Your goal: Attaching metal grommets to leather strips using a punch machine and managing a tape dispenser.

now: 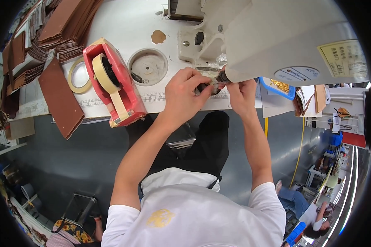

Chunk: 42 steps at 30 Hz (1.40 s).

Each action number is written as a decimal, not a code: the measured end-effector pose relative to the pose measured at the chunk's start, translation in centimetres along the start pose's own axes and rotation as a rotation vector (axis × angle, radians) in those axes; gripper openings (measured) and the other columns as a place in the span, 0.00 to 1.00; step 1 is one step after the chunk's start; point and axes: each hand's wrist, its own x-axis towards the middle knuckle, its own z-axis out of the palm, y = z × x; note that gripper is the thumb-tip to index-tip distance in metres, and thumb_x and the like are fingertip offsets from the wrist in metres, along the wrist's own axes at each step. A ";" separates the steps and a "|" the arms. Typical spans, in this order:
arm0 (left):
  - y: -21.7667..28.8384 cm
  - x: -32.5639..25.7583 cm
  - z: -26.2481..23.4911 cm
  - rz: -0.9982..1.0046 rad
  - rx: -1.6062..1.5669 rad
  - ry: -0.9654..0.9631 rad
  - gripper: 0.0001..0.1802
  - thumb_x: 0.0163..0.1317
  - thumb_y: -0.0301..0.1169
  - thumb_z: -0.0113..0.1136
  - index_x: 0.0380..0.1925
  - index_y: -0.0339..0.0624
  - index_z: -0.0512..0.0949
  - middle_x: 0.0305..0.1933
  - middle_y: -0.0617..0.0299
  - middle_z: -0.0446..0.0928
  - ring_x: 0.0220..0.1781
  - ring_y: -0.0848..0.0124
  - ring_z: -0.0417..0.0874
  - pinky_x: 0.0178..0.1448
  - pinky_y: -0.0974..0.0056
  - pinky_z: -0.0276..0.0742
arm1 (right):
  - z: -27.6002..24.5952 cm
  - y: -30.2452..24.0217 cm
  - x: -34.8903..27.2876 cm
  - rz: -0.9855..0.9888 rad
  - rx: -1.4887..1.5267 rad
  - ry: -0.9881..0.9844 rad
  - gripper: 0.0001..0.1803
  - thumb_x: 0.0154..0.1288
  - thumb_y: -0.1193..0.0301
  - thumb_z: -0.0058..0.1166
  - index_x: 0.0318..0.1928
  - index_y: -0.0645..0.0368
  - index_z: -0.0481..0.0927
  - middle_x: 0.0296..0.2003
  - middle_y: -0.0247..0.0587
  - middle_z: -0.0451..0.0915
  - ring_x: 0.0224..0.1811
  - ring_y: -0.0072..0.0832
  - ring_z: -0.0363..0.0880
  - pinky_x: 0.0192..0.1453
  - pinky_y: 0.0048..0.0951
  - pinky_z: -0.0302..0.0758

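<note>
1. The pale machine head [284,37] reaches over the worktable [123,20] from the upper right; a dark fitting [223,77] sits at its lower left end.
2. The left hand [185,94] is just left of the machine head's lower end, half curled, thumb and forefinger nearly meeting. A small dark piece [202,87] shows between them, just beside that end; whether it is pinched or only touched, I cannot tell.
3. The right hand [242,96] is directly below the machine head, its fingers bent inward close to the dark fitting. The fingertips are partly hidden, so I cannot tell whether they grip anything.
4. Below the machine head, right of the right hand, is a blue tray [291,97] of gold-coloured bits [279,85].
5. Well left of the machine head stands a red tape dispenser [130,78]; farther left lie brown panels [59,96].
</note>
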 end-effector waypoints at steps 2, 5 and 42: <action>0.1 0.0 0.0 -0.006 0.003 -0.007 0.12 0.50 0.25 0.75 0.37 0.41 0.87 0.35 0.61 0.79 0.37 0.67 0.82 0.40 0.65 0.78 | 0.1 0.0 0.1 -0.023 -0.040 -0.027 0.10 0.69 0.84 0.42 0.45 0.70 0.77 0.40 0.41 0.80 0.35 0.21 0.78 0.41 0.26 0.80; 0.1 0.0 0.0 0.000 0.006 0.002 0.12 0.50 0.25 0.75 0.37 0.41 0.88 0.35 0.61 0.79 0.37 0.67 0.82 0.40 0.65 0.78 | -0.2 0.5 0.1 -0.005 -0.123 -0.034 0.11 0.68 0.86 0.41 0.45 0.70 0.77 0.40 0.41 0.80 0.35 0.21 0.78 0.41 0.26 0.80; -0.2 0.0 0.0 0.027 0.011 0.005 0.12 0.50 0.25 0.75 0.36 0.41 0.87 0.35 0.59 0.79 0.37 0.65 0.82 0.42 0.64 0.80 | 0.0 0.8 0.2 -0.087 -0.054 0.003 0.13 0.66 0.86 0.39 0.45 0.70 0.77 0.42 0.43 0.80 0.36 0.22 0.77 0.40 0.26 0.78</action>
